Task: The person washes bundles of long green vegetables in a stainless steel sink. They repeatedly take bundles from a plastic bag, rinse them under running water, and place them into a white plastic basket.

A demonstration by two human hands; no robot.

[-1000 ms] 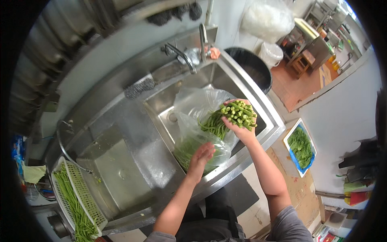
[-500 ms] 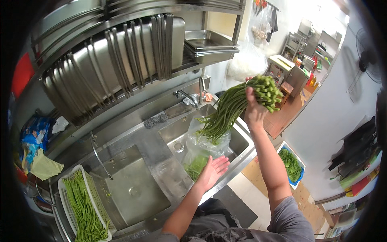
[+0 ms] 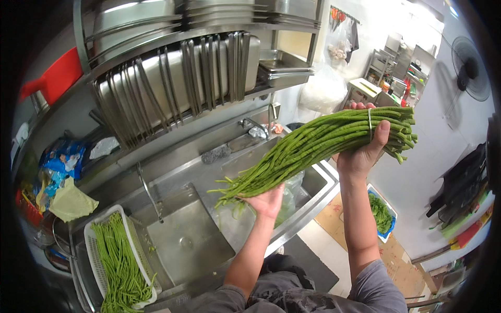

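My right hand [image 3: 359,156] grips a thick bundle of green long beans [image 3: 313,133] near its even stem end, thumb in front and fingertips showing over the top. A pale band [image 3: 370,125] ties the bundle by my thumb. The loose tips slope down to the left, where my left hand [image 3: 266,201] cradles them from below. Its fingers are mostly hidden behind the beans. Beneath the bundle, a clear plastic bag [image 3: 293,195] lies in the right sink basin [image 3: 318,180].
At the lower left, a white plastic basket [image 3: 131,237] holds more long beans [image 3: 117,255], beside the left sink basin [image 3: 182,261]. Metal trays [image 3: 172,78] fill the rack above. A faucet [image 3: 148,190] arches near the left basin. Leafy greens [image 3: 381,213] sit in a crate on the floor.
The bundle has swung from hanging down to lying nearly level, closer to me and farther right at its stem end. My left hand, open and empty before, is now under the tips.
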